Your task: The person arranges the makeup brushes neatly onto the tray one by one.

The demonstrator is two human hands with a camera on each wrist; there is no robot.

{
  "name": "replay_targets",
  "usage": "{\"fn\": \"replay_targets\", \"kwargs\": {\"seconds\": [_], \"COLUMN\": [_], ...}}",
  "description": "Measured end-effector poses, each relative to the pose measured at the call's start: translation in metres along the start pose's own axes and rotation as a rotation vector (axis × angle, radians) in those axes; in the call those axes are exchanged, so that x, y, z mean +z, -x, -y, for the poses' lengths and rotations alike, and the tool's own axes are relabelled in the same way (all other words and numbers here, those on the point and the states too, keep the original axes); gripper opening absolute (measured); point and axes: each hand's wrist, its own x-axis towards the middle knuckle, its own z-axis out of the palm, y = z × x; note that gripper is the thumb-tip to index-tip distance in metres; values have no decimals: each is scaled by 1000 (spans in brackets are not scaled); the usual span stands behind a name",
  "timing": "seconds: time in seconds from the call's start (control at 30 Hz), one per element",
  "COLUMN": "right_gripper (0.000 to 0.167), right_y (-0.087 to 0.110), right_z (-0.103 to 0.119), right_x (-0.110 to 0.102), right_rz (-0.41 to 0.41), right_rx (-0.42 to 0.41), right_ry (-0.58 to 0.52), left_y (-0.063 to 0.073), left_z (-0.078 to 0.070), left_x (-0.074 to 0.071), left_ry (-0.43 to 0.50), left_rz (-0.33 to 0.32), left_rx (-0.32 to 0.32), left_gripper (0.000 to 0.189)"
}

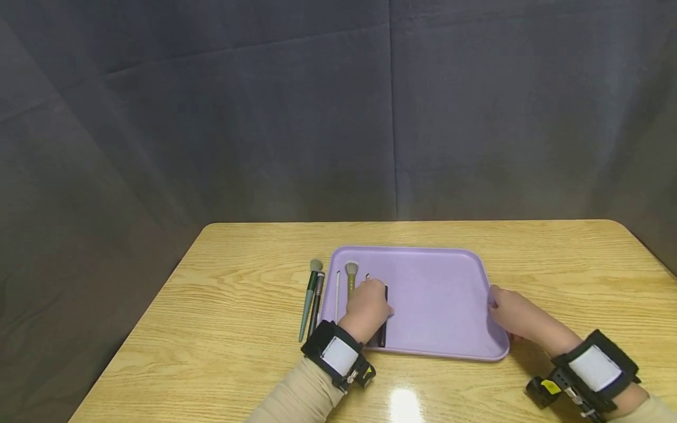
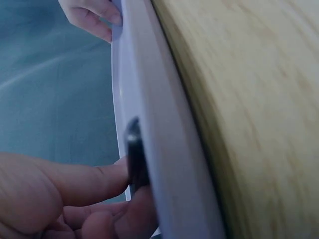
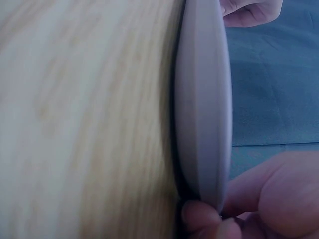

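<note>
From where I'm standing, the person's L hand [image 1: 367, 306] is over the L part of a lilac tray [image 1: 433, 305], pinching a slim dark stick [image 1: 382, 337] btwn thumb & fingers. Stick's inside the tray, near end by the front rim; can't tell if it's touching the tray floor. R hand [image 1: 510, 311] grips the tray's R edge, approx. mid-side, thumb above & fingertips below.

Also in tray, L of the dark stick: a thin white stick [image 1: 337, 296] and an olive-handled brush [image 1: 351, 282], handle partly hidden by the L hand. On the wood table [image 1: 222, 294], just L of the tray, a green brush [image 1: 308, 302] lies next to a dark brush [image 1: 317, 299]. Grey cloth [image 1: 264, 129] hangs behind, w/ a vert. seam.
</note>
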Motion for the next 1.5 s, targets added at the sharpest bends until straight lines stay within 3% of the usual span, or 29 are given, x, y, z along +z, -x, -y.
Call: {"fn": "replay_targets", "kwargs": {"seconds": [0.23, 0.53, 0.7, 0.93, 1.5], "right_gripper": [36, 44, 48, 48, 47], "right_y": [0, 0, 2, 2, 1], "right_z": [0, 1, 2, 2, 0], "right_x": [0, 0, 0, 0, 0], "right_rz": [0, 5, -1, -6, -10], "right_rx": [9, 3, -9, -16, -5], "right_ry": [2, 4, 6, -1, 6], "left_y": [4, 6, 7, 12, 38], "left_z": [-3, -3, -2, 1, 24], "left_x": [1, 1, 1, -7, -32], "left_ry": [-79, -109, -72, 48, 85], "left_rz": [-27, -24, -22, -7, -47], "left_rx": [52, 33, 29, -53, -32], "left_gripper": [23, 20, 20, 18, 24]}}
